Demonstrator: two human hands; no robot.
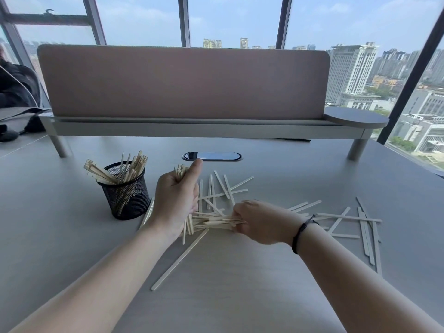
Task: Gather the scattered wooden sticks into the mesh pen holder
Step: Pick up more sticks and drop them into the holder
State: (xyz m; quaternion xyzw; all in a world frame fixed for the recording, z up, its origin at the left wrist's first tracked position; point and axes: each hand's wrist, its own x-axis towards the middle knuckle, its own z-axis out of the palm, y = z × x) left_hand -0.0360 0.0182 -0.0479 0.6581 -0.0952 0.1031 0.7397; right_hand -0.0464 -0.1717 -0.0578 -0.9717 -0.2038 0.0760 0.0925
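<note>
Two bare hands work over a grey desk [264,272]. Left hand [176,200]: grip clamped around a bundle of wooden sticks [180,170], whose tips project above the fist beside the raised thumb and whose lower ends emerge below the palm. Right hand [260,222]: grip pinched together on a few sticks [223,222] that point toward the left hand, their free ends lying in the pile between the two grips. A black cord bracelet [301,233] circles the right wrist. Just outboard of the left grip stands the black mesh pen holder [128,195], upright, already containing many sticks that fan out above its rim. Loose sticks [228,188] lie scattered on the desk beyond both grips; further sticks [367,231] lie outboard of the right wrist, and one long stick [180,259] lies below the left grip. Behind the work area stands a pink partition screen [182,82].
</note>
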